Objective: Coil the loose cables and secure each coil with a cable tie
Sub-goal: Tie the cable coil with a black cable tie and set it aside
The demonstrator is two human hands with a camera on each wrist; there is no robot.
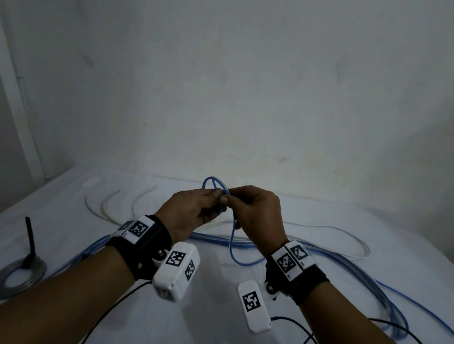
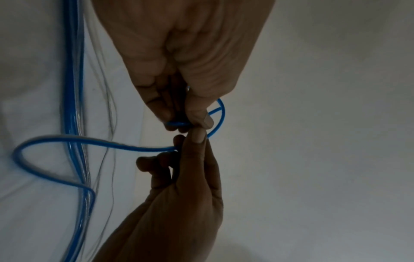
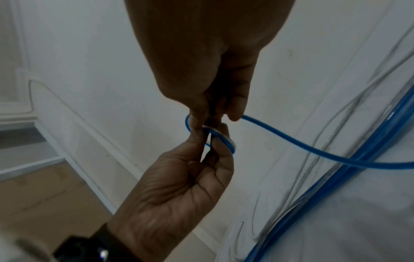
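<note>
White cloth is covering the table point(image 1: 226, 332), with a pale wall point(image 1: 248, 72) rising behind it. Both hands are hovering above the middle of the table, meeting fingertip to fingertip. Left hand point(image 1: 189, 213) is pinching a small loop of the blue cable point(image 1: 232, 242) between thumb and fingers, and right hand point(image 1: 257, 214) is pinching the same cable just beside it — the rest is hanging down and trailing across the cloth in long loose runs to the right. Whitish cables point(image 1: 328, 230) are lying loose beyond. At the left, a grey coil point(image 1: 17, 278) is sitting flat, bound by a black cable tie point(image 1: 30, 243) whose tail is sticking up.
</note>
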